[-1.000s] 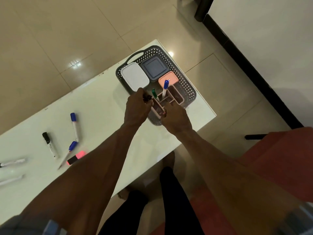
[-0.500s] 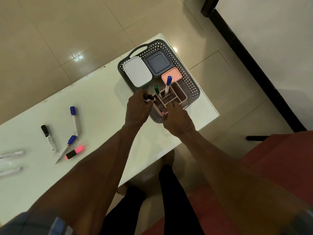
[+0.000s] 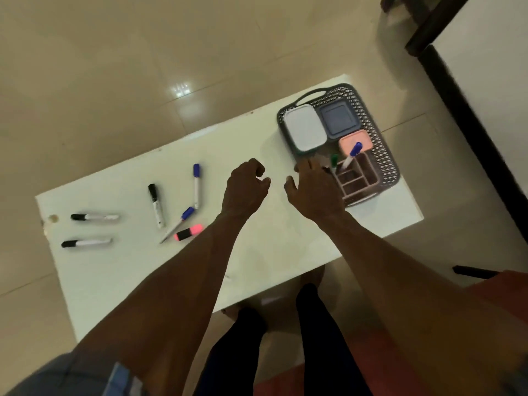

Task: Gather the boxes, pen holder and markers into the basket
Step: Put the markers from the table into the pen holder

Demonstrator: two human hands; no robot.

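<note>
Left hand (image 3: 245,187) loosely curled, empty; right hand (image 3: 313,189) spread beside basket (image 3: 384,155).

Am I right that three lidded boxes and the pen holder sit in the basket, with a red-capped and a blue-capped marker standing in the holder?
Nearly. The head view shows the three boxes and the pen holder in the basket, and a blue-capped marker standing in the holder. The other marker's cap is green, not red: the green-capped marker.
</note>
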